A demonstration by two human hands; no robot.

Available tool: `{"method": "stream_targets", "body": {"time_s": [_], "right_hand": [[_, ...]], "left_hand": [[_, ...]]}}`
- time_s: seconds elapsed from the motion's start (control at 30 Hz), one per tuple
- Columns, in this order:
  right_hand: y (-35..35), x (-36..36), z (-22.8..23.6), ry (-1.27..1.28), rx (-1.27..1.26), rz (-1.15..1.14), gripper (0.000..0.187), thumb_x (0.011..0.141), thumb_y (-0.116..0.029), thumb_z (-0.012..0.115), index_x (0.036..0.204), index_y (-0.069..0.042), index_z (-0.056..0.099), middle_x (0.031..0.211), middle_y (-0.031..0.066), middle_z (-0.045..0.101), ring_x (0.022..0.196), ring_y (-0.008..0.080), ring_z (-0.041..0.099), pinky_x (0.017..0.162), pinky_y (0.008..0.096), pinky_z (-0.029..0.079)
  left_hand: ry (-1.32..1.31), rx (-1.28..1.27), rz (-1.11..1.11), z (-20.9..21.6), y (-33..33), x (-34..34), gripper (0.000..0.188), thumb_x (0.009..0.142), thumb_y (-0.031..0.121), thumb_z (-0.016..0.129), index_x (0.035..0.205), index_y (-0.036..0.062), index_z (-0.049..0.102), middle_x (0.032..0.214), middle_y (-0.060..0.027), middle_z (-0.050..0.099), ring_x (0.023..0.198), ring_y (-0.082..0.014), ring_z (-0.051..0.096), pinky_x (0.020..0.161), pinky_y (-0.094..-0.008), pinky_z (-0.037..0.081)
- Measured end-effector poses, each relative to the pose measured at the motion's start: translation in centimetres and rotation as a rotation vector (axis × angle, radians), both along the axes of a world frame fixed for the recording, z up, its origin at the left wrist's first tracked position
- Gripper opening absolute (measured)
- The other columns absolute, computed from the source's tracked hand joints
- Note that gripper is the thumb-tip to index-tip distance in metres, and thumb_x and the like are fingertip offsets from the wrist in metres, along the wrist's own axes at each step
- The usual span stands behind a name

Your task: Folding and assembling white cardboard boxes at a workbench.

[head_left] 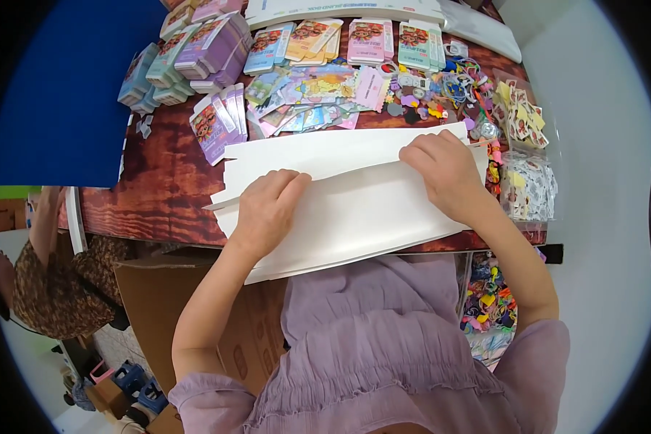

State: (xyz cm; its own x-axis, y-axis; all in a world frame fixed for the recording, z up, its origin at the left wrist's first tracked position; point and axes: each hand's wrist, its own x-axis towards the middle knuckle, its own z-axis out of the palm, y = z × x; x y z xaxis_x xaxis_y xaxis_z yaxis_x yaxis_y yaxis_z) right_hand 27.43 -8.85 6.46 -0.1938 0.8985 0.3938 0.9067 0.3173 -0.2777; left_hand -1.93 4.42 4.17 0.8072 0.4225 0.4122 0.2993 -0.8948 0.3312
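A long white sheet of folded card lies across the near edge of the table, its far part bent up along a lengthwise crease. Small cut tabs stick out at its left end. My left hand is closed on the card left of its middle, fingers curled over the crease. Toward the right end, my right hand grips the same raised fold, fingertips bent over it. The card's underside is hidden.
Beyond the card lie purple small boxes, fanned colourful cards and loose trinkets. Stacked boxes stand far left. Bags of small stickers sit at the right edge. A cardboard box stands below, and another person is at left.
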Motion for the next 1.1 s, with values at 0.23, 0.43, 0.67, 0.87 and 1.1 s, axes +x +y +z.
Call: {"method": "stream_targets", "body": {"time_s": [0.23,0.43,0.67,0.87,1.1], "right_hand": [[2.4,2.0,-1.6,0.114,-0.180,-0.012,0.024,0.082,0.005,0.062,0.103,-0.004,0.059,0.094,0.0125,0.059,0.095,0.0351,0.058,0.080,0.0447,0.047],[3.3,2.1,-4.9,0.118,-0.243,-0.046,0.027,0.083,0.001,0.067,0.108,-0.003,0.056,0.108,0.0127,0.060,0.108,0.0352,0.056,0.093,0.0445,0.045],[2.7,1.7,-4.5,-0.048,-0.279,-0.072,0.034,0.083,-0.001,0.069,0.114,-0.003,0.057,0.111,0.0133,0.060,0.110,0.0349,0.056,0.096,0.0451,0.044],[3.1,1.7,-3.6,0.032,-0.286,-0.085,0.038,0.081,-0.001,0.071,0.116,-0.004,0.059,0.112,0.0135,0.059,0.113,0.0353,0.055,0.099,0.0464,0.043],[4.2,1.4,-3.1,0.145,-0.337,-0.039,0.035,0.084,-0.011,0.073,0.117,-0.004,0.064,0.110,0.0120,0.063,0.111,0.0329,0.058,0.096,0.0428,0.046]], "left_hand": [[0.163,-0.145,-0.045,-0.6,2.9,2.2,0.024,0.083,-0.006,0.062,0.106,0.0018,0.063,0.096,-0.0126,0.066,0.085,-0.0371,0.066,0.072,-0.0444,0.053],[0.116,-0.116,-0.019,-3.0,2.5,2.7,0.026,0.085,0.004,0.071,0.109,0.0033,0.060,0.105,-0.0129,0.064,0.099,-0.0365,0.061,0.085,-0.0440,0.051],[0.269,-0.130,0.176,-1.5,2.2,3.5,0.051,0.075,0.021,0.088,0.112,0.0029,0.059,0.108,-0.0144,0.062,0.105,-0.0345,0.058,0.091,-0.0433,0.047],[0.527,-0.450,0.197,0.0,4.3,5.0,0.051,0.070,0.026,0.091,0.104,0.0026,0.060,0.112,-0.0156,0.061,0.106,-0.0352,0.058,0.091,-0.0431,0.048],[0.454,-0.711,0.173,1.5,5.2,5.2,0.039,0.074,0.018,0.087,0.097,0.0035,0.060,0.098,-0.0115,0.062,0.088,-0.0274,0.060,0.080,-0.0372,0.049]]}}
